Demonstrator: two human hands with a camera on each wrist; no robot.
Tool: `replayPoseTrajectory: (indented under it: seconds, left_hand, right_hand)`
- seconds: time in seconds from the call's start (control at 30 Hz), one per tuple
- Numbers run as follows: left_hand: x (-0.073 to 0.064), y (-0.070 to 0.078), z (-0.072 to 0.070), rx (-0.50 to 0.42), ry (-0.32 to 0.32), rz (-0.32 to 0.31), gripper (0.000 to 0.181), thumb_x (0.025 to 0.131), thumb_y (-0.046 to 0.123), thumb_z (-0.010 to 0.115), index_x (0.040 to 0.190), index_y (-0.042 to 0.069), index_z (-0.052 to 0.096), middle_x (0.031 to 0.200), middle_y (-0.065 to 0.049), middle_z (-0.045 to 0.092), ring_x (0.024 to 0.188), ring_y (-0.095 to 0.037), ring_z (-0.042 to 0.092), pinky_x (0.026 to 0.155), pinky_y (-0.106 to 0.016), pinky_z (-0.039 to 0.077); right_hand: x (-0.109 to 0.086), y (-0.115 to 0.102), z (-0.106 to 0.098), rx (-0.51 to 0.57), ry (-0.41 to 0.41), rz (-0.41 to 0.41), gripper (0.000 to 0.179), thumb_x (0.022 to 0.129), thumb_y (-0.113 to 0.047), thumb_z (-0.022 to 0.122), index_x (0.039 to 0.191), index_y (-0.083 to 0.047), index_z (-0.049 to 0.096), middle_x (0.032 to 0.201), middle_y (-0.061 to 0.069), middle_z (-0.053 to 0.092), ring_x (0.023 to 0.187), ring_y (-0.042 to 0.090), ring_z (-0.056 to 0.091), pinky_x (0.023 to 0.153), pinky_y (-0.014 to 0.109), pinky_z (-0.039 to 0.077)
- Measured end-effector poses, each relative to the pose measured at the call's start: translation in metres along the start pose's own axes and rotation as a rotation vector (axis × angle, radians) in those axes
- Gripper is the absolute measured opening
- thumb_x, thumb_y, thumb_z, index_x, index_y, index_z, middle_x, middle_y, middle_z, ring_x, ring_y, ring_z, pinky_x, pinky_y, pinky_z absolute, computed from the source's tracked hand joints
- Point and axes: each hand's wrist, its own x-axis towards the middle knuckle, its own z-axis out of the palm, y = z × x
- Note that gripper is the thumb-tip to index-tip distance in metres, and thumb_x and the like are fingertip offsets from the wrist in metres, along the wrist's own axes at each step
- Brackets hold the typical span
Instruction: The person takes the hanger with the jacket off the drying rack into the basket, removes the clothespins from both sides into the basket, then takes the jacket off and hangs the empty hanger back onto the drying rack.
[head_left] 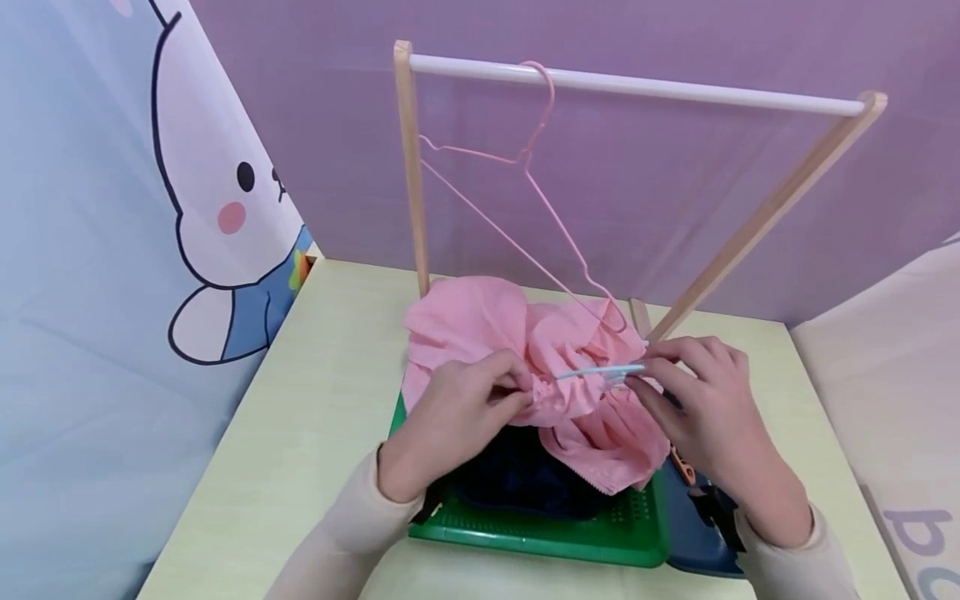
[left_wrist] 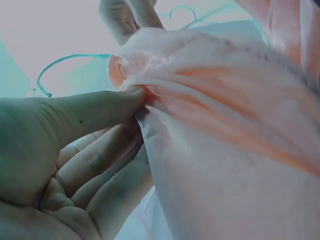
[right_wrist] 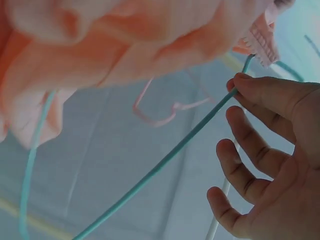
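Note:
A pink garment (head_left: 472, 325) with gathered, elastic-looking edges lies bunched over the green basket. My left hand (head_left: 465, 408) pinches a gathered edge of it between thumb and fingers; the left wrist view shows the thumb (left_wrist: 110, 107) pressed on the fabric. My right hand (head_left: 705, 408) pinches a thin teal hanger (head_left: 600, 371) between thumb and forefinger, its other fingers apart. In the right wrist view, the hanger's straight bar (right_wrist: 165, 157) runs below the cloth and up to its ribbed edge (right_wrist: 262, 42). Folds of the garment hide part of the hanger.
Behind stands a rack with a white rail (head_left: 675, 90), where an empty pink hanger (head_left: 540, 158) hangs, its lower corner close to the garment. Dark navy cloth (head_left: 525, 475) lies in the green basket (head_left: 540, 537). A dark blue tray (head_left: 701, 562) with an orange-handled item (head_left: 682, 467) sits at right.

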Motion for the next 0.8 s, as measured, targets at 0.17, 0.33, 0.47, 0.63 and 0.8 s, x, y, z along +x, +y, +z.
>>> replayPoseTrajectory:
  seconds: [0.17, 0.33, 0.47, 0.63, 0.8]
  left_hand:
    - [0.003, 0.01, 0.014, 0.001, -0.055, -0.011, 0.014, 0.091, 0.011, 0.076, 0.097, 0.015, 0.064, 0.09, 0.008, 0.071, 0.084, -0.001, 0.067, 0.076, -0.017, 0.055]
    - [0.0, 0.009, 0.02, 0.024, -0.051, -0.019, 0.014, 0.091, 0.011, 0.076, 0.097, 0.016, 0.064, 0.091, 0.009, 0.07, 0.083, 0.0, 0.066, 0.075, -0.018, 0.055]
    - [-0.007, 0.002, 0.019, 0.047, -0.046, -0.039, 0.015, 0.091, 0.009, 0.075, 0.096, 0.017, 0.064, 0.088, 0.01, 0.069, 0.078, 0.001, 0.063, 0.072, -0.019, 0.055]
    - [-0.021, -0.012, 0.019, 0.082, -0.085, -0.065, 0.015, 0.091, 0.007, 0.073, 0.094, 0.019, 0.065, 0.081, 0.014, 0.064, 0.068, 0.002, 0.057, 0.066, -0.018, 0.053]
    - [-0.036, -0.027, 0.019, 0.131, -0.171, -0.115, 0.014, 0.091, 0.009, 0.073, 0.088, 0.021, 0.065, 0.073, 0.017, 0.057, 0.061, 0.0, 0.05, 0.059, -0.019, 0.049]
  right_hand:
    - [-0.014, 0.009, -0.016, 0.011, 0.006, 0.03, 0.048, 0.105, -0.046, 0.049, 0.087, -0.011, 0.075, 0.094, 0.009, 0.065, 0.084, 0.034, 0.051, 0.071, 0.044, 0.029]
    - [-0.022, 0.015, -0.033, -0.002, 0.065, 0.044, 0.051, 0.103, -0.047, 0.052, 0.082, -0.007, 0.074, 0.089, 0.013, 0.065, 0.08, 0.033, 0.049, 0.07, 0.035, 0.027]
    - [-0.024, 0.02, -0.044, -0.035, 0.152, 0.042, 0.054, 0.102, -0.047, 0.056, 0.077, -0.002, 0.072, 0.082, 0.017, 0.063, 0.075, 0.029, 0.049, 0.07, 0.032, 0.028]
    - [-0.029, 0.025, -0.063, -0.116, 0.216, 0.078, 0.058, 0.101, -0.048, 0.055, 0.075, 0.001, 0.072, 0.079, 0.019, 0.061, 0.07, 0.019, 0.045, 0.07, 0.028, 0.026]
    - [-0.035, 0.03, -0.078, -0.181, 0.29, 0.148, 0.062, 0.099, -0.054, 0.057, 0.074, 0.001, 0.072, 0.074, 0.018, 0.058, 0.07, 0.003, 0.04, 0.069, 0.025, 0.025]
